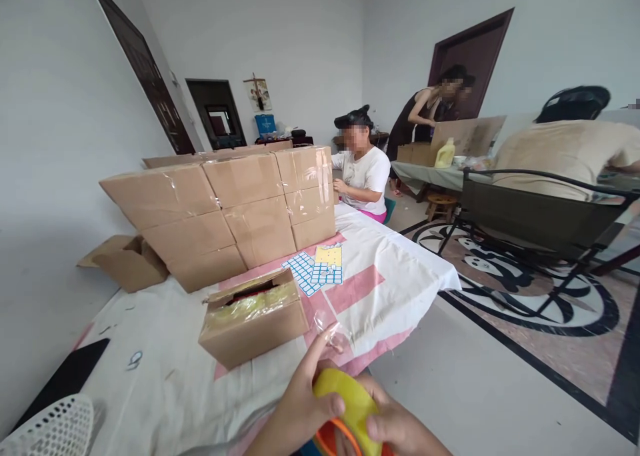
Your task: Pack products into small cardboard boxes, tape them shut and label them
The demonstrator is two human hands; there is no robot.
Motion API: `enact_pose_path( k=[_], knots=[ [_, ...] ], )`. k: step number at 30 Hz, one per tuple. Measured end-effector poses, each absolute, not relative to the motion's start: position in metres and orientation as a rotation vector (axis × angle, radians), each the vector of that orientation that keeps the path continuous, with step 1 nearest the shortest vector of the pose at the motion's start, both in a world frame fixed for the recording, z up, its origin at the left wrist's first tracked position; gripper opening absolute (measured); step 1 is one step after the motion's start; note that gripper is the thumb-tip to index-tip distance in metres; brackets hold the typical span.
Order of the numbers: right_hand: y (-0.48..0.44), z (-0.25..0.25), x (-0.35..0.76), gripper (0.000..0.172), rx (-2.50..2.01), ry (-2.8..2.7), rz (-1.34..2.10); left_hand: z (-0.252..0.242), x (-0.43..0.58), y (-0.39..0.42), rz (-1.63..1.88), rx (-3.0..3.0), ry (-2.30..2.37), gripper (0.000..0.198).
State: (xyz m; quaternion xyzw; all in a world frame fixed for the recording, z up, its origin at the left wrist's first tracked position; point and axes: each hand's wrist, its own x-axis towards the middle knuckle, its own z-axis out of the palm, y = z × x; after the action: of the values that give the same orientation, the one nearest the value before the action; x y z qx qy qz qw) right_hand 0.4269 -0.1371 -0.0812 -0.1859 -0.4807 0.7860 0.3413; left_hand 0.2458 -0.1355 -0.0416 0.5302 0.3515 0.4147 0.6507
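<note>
At the bottom of the view both hands hold a yellow roll of packing tape [350, 406] on an orange dispenser. My left hand [300, 403] wraps the roll from the left, and its raised finger and thumb pinch a loose clear tape end [327, 329]. My right hand [397, 429] grips the roll from the right, thumb on its face. Just beyond them on the cloth-covered table [165, 376] lies a small cardboard box [253, 316], partly taped with its top flap ajar.
A stack of sealed cardboard boxes [225, 209] fills the table's far left. Blue and yellow label sheets [317, 268] lie beside it. A seated person [363, 169] works at the far end. Two more people are at a right-hand table [450, 176]. A white mesh basket [55, 429] sits bottom left.
</note>
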Motion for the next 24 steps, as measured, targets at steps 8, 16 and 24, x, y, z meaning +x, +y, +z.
enact_pose_path(
  k=[8, 16, 24],
  knots=[
    [-0.049, -0.056, 0.452, 0.068, -0.763, -1.394, 1.656, -0.041, 0.226, -0.109, 1.747, 0.952, 1.254, 0.038],
    [0.097, -0.054, 0.437, 0.053, -1.334, -1.311, 1.137, -0.022, 0.214, -0.097, 1.583, 1.147, 1.251, 0.036],
    [0.052, -0.004, 0.432, 0.048, -1.335, -1.563, 0.495, -0.009, 0.182, -0.098, 1.377, 1.423, 1.315, 0.028]
  ],
)
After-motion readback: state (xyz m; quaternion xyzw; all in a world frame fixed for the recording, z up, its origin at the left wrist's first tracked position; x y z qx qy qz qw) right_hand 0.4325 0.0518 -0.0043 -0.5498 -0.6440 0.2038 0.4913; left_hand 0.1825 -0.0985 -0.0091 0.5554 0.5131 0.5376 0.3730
